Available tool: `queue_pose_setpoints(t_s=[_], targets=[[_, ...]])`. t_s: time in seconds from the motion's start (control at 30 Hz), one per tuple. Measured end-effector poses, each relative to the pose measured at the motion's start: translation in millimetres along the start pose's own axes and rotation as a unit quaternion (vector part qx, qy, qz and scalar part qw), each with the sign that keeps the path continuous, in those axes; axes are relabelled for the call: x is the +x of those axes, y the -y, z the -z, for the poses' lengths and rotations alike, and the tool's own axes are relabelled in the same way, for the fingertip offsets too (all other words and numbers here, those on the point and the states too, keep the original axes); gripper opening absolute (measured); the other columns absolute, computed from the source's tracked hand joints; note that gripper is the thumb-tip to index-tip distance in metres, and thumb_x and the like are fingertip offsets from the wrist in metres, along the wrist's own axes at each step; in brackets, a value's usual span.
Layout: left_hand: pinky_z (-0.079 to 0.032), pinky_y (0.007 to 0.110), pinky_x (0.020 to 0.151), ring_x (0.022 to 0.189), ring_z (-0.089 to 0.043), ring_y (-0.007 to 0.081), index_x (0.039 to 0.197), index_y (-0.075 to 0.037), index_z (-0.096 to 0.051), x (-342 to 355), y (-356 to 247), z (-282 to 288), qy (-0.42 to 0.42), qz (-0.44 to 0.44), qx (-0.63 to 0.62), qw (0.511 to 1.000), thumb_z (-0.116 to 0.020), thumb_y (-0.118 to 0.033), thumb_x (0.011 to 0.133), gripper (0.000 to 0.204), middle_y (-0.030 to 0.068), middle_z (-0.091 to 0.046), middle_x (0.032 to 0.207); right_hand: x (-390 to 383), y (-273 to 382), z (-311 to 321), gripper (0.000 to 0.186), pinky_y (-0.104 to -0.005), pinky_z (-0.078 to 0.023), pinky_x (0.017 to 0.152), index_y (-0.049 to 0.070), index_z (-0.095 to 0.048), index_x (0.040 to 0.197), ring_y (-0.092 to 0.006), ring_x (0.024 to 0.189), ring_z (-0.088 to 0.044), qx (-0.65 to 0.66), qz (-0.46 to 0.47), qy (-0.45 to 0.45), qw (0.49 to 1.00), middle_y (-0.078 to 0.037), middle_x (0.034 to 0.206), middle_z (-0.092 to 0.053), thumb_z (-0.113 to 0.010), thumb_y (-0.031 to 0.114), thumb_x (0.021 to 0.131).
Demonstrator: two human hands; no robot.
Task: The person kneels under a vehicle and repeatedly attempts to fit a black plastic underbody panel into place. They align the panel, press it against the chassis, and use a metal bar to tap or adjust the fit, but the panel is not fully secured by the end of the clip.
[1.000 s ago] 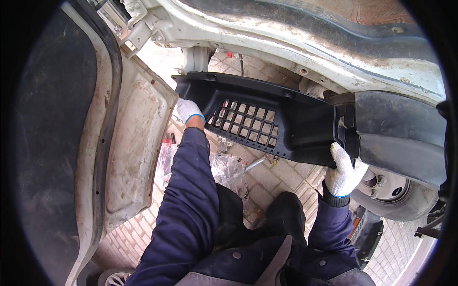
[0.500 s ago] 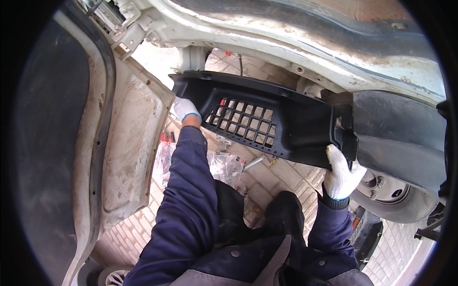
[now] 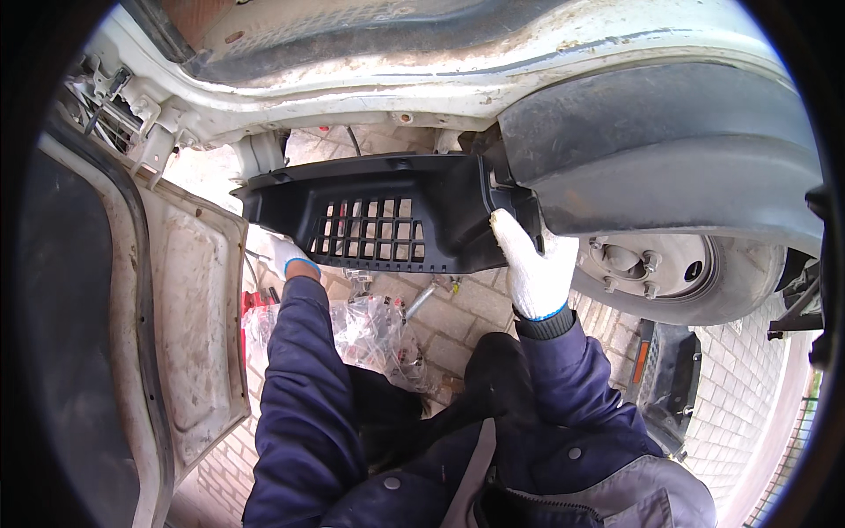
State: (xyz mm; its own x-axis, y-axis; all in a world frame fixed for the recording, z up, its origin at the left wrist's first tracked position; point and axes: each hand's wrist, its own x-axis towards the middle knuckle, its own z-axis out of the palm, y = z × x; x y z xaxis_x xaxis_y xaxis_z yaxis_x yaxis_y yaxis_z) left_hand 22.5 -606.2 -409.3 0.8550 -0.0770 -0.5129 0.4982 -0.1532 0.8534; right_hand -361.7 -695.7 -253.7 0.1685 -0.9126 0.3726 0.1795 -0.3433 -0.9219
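Below the sill (image 3: 352, 99), gripped a black panel (image 3: 449, 207) at both ends

Held the gridded panel above the paving (image 3: 453, 324), between the left hand (image 3: 280, 255) and the right hand (image 3: 539, 268), with its right end just beside the fender (image 3: 669, 150) and near the wheel (image 3: 673, 273). Clasped the low edge of the left end with the left hand; could not tell the fingers there, together or spread, with the panel hiding them. Pinched the right end in the right hand, with the thumb spread well away from the other fingers; could not tell the fingertips. Had the open door (image 3: 194, 326) at the left. Saw below a clear bag (image 3: 378, 330) and, near it, a metal rod (image 3: 421, 301).
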Motion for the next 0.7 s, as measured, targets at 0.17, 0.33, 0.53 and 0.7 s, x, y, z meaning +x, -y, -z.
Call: queue_pose_setpoints(t_s=[0.17, 0.33, 0.53, 0.7], targets=[[-0.034, 0.067, 0.118, 0.141, -0.051, 0.0355, 0.151, -0.023, -0.06, -14, 43, 6, 0.224, 0.18, -0.257, 0.923, -0.031, -0.077, 0.103, 0.078, 0.0057, -0.056, 0.157, 2, 4, 8, 0.026, -0.0328, -0.051, 0.085, -0.006, -0.074, 0.115, -0.0188, 0.093, -0.067, -0.055, 0.032, 0.027, 0.998, -0.011, 0.106, -0.074, -0.078, 0.011, 0.094], [-0.033, 0.058, 0.122, 0.144, -0.05, 0.0335, 0.154, -0.02, -0.056, 0, 59, -1, 0.157, 0.114, -0.286, 0.938, -0.032, -0.075, 0.103, 0.079, 0.0059, -0.055, 0.159, 3, -4, 15, 0.014, -0.0253, -0.042, 0.062, -0.005, -0.077, 0.096, -0.0056, 0.069, -0.054, -0.114, 0.016, 0.057, 0.992, 0.002, 0.079, -0.069, -0.078, 0.008, 0.094], [-0.042, 0.054, 0.118, 0.134, -0.059, 0.0304, 0.148, -0.021, -0.061, 23, 73, -1, 0.111, 0.104, -0.263, 0.953, -0.034, -0.07, 0.107, 0.069, 0.003, -0.064, 0.149, -10, 9, 26, 0.017, -0.0275, -0.048, 0.066, -0.005, -0.076, 0.108, -0.0081, 0.072, -0.059, -0.224, -0.036, 0.1, 0.969, -0.004, 0.083, -0.073, -0.074, 0.006, 0.094], [-0.047, 0.048, 0.114, 0.126, -0.064, 0.0302, 0.141, -0.015, -0.065, 44, 77, 8, 0.098, 0.091, -0.223, 0.966, -0.036, -0.066, 0.109, 0.066, 0.008, -0.068, 0.142, -48, 6, 21, 0.062, -0.035, -0.052, 0.104, -0.004, -0.05, 0.151, -0.0209, 0.113, -0.069, -0.098, -0.004, 0.041, 0.994, -0.018, 0.128, -0.071, -0.071, 0.005, 0.093]])
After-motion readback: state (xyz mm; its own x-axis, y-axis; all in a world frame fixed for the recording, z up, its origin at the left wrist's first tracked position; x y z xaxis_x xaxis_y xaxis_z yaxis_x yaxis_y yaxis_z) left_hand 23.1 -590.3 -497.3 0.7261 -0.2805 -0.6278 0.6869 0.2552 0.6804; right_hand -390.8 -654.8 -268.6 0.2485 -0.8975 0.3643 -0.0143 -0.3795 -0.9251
